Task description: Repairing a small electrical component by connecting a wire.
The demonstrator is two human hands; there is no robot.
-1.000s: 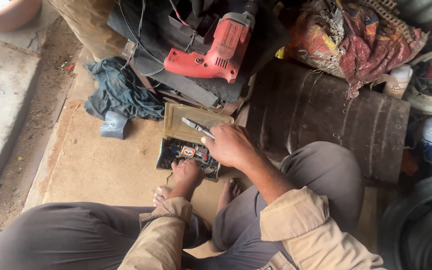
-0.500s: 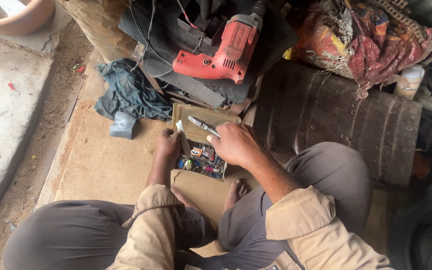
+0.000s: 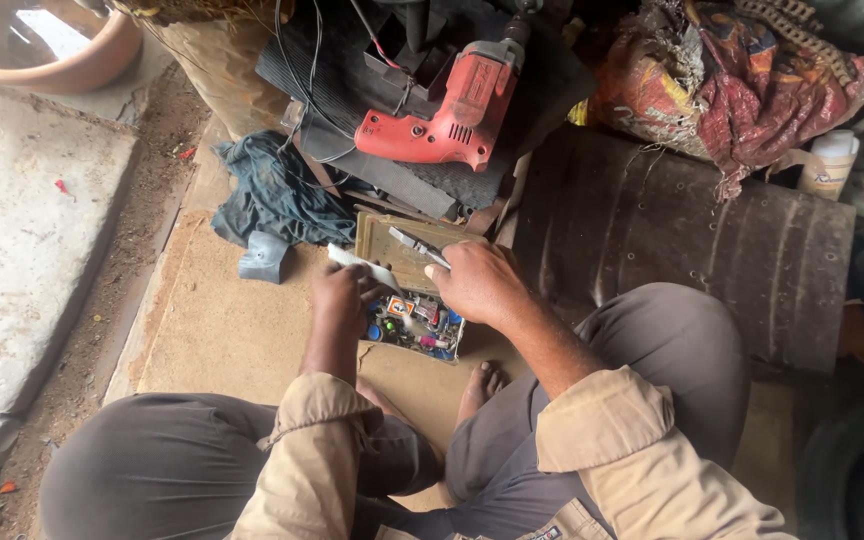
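Plastic, small and open, the parts box (image 3: 414, 325) sits on the tan board floor (image 3: 222, 330) between the seated person's knees, its beige hinged lid (image 3: 397, 245) folded back toward the clutter behind. It holds a loose mix of small coloured pieces, too small to identify.

Risks, as judged from this view:
- The box is shallow and crowded. A nudge from either wrist could tip it and scatter the contents across the board, toward the bare feet (image 3: 482, 385) just below.
- The slim metal tool (image 3: 420, 246) projects past the knuckles over the lid; its tip could catch the lid or the nearby cables.
- A red electric drill (image 3: 447, 115) rests on dark sheeting just behind the lid, cord trailing; a snag could drag it forward.

Fingers:
- Right hand (image 3: 477, 285): curled closed around the metal tool, knuckles over the box's far right corner.
- Left hand (image 3: 344, 298): fingers closed, pinching a flat pale strip (image 3: 362, 265) that points up-left. The hand lies at the box's left edge; whether it touches the box I cannot tell.

A crumpled blue-grey cloth (image 3: 272, 200) lies well left of the box.
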